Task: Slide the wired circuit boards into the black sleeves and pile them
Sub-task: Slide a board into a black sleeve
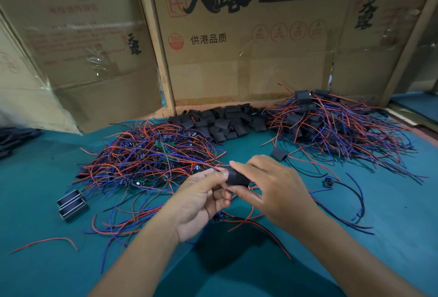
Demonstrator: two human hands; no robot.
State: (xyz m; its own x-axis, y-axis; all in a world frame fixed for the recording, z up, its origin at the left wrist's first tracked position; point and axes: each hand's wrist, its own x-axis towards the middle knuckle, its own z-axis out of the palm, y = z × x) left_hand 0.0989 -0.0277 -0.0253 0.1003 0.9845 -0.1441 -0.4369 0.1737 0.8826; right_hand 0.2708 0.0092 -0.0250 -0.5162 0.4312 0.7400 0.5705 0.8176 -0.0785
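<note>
Two bare forearms come up from 6 o'clock and meet over the middle of the green table [47, 178]. Left hand [201, 199] is palm-up, fingers curled, thumb and fingertips pinching at the left end of a black sleeve [237, 178]. Right hand [267, 187] comes over from 3 o'clock, back of hand toward the camera, forefinger laid along the sleeve's top and thumb under it, gripping it. Sleeve is held in the air between both hands, roughly level. Whether a board is inside it, can't tell; red and dark wires [244, 219] hang below the hands and trail onto the table toward 5 o'clock.

Board pile [147, 154] with red and blue leads sits at 10 o'clock from the hands, green boards showing in the tangle. Loose sleeves heap [222, 121] at 12 o'clock, against the cardboard boxes [237, 48]. Done pile [331, 126] of sleeved boards with wires at 2 o'clock. One sleeved piece [279, 154] lies alone just beside that pile, near the right hand. Two small metal boxes [71, 204] touching side by side at 9 o'clock. Stray red wire [47, 242] at 8 o'clock.
</note>
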